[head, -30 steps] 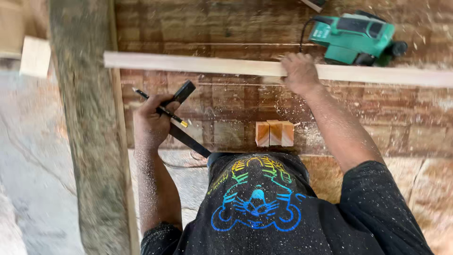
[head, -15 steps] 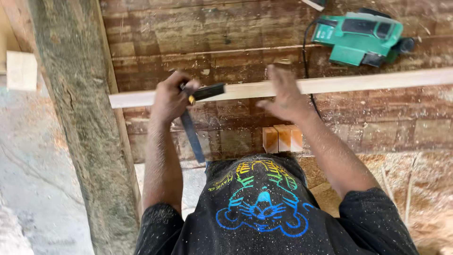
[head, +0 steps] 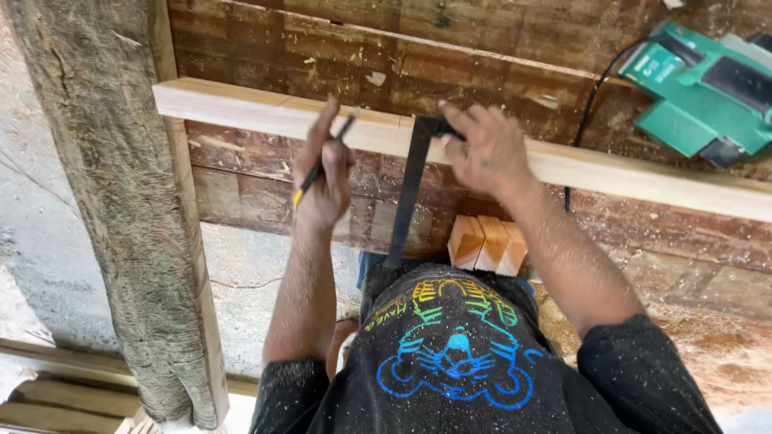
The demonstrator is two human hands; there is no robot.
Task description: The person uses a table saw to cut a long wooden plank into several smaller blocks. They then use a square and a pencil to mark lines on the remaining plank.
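- Left hand (head: 323,181) is closed on one thin dark pencil with a yellow end (head: 320,169), its tip up near the top edge of the long pale wooden batten (head: 635,177).
- Right hand (head: 488,151) presses fingers down on the head of one black metal try square (head: 412,193), which lies across the batten; its blade runs back toward the person's chest.
- One batten lies across the dark, worn plank table (head: 338,48), running from left to right and cut off at the right edge.
- Three small pale wooden blocks (head: 487,243) stand side by side just below the batten, touching each other.
- One green electric planer (head: 701,92) sits at top right, partly cut off, its black cord (head: 585,128) passing down behind the batten.
- One rough grey timber post (head: 121,209) runs down the left side.
- Person's black shirt bears a multicoloured print; sawdust speckles it.
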